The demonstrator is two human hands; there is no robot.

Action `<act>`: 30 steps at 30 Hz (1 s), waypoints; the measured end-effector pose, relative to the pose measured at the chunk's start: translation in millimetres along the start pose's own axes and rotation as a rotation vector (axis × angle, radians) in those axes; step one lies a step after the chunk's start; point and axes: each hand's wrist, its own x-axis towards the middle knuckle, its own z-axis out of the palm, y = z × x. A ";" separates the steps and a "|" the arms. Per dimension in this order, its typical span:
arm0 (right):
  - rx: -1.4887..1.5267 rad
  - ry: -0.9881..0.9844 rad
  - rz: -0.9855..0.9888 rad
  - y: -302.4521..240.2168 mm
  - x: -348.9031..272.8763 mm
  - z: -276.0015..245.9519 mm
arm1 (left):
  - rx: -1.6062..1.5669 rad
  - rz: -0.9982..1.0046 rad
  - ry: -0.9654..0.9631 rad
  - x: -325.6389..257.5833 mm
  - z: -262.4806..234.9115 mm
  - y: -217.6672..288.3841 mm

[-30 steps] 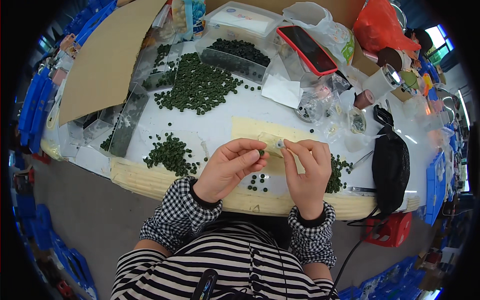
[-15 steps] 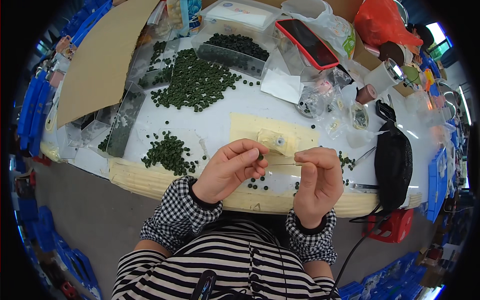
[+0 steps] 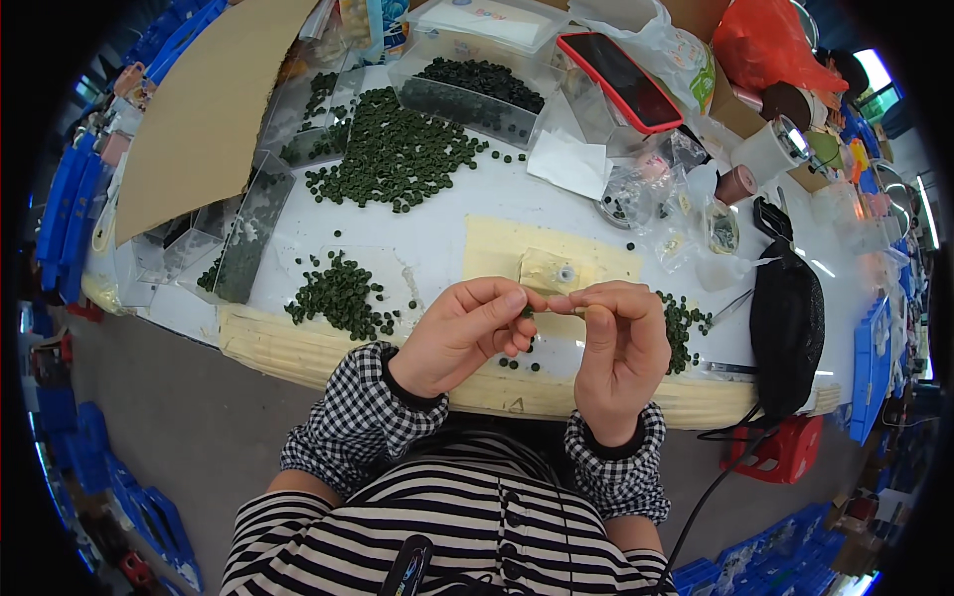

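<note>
My left hand [image 3: 465,334] and my right hand [image 3: 618,350] meet fingertip to fingertip above the table's front edge, pinching a small pale part [image 3: 558,301] between them; a dark green disc [image 3: 527,313] shows under the left fingers. Just beyond the fingertips lies a yellow pad [image 3: 497,250] with a small clear block [image 3: 550,270] on it. A small heap of green discs [image 3: 343,296] lies left of my left hand, and another small heap [image 3: 682,323] lies right of my right hand.
A large spread of green discs [image 3: 397,154] and a clear tray of dark discs [image 3: 475,87] sit further back. Cardboard sheet [image 3: 204,109] at far left, clear boxes [image 3: 243,238] beside it. A black pouch [image 3: 788,318], tape rolls [image 3: 770,149] and a red-edged phone [image 3: 616,68] stand at right.
Both hands have drawn back from the clear block on the yellow pad toward my body, and their fingertips have come together on the small part.
</note>
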 end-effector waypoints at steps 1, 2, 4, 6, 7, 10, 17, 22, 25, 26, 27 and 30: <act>-0.012 0.001 -0.002 1.1 -0.2 0.6 | -0.005 -0.001 -0.002 0.0 -0.5 0.2; -0.023 0.002 -0.005 1.8 -0.2 1.1 | -0.010 -0.002 -0.004 0.3 -0.6 0.7; -0.041 0.007 -0.014 2.6 0.4 1.6 | -0.008 -0.001 0.008 0.5 -0.5 0.4; -0.056 0.013 -0.023 2.8 -0.1 1.5 | 0.006 0.002 0.036 0.4 0.2 -0.5; -0.063 0.014 -0.028 2.8 -0.1 1.4 | -0.003 0.001 0.024 0.6 0.9 -0.1; -0.076 0.016 -0.032 2.5 0.4 1.5 | -0.022 -0.002 -0.004 0.6 2.1 1.4; -0.099 -0.010 -0.027 1.7 1.3 1.7 | -0.021 0.004 0.004 0.6 0.4 1.0; -0.007 0.059 0.008 -1.8 2.5 2.6 | -0.020 0.011 -0.002 0.9 -0.2 1.5; 0.012 0.168 0.029 0.4 3.6 -2.2 | 0.019 0.036 0.046 0.2 1.4 2.4; -0.001 0.209 0.030 2.8 4.2 -6.0 | 0.034 0.049 0.070 -0.2 3.0 3.0; -0.167 0.177 -0.030 6.1 5.6 -10.6 | 0.049 0.062 0.094 -0.6 4.6 3.5; -0.550 0.104 -0.181 13.4 11.9 -18.1 | 0.205 0.205 0.183 0.6 11.1 1.4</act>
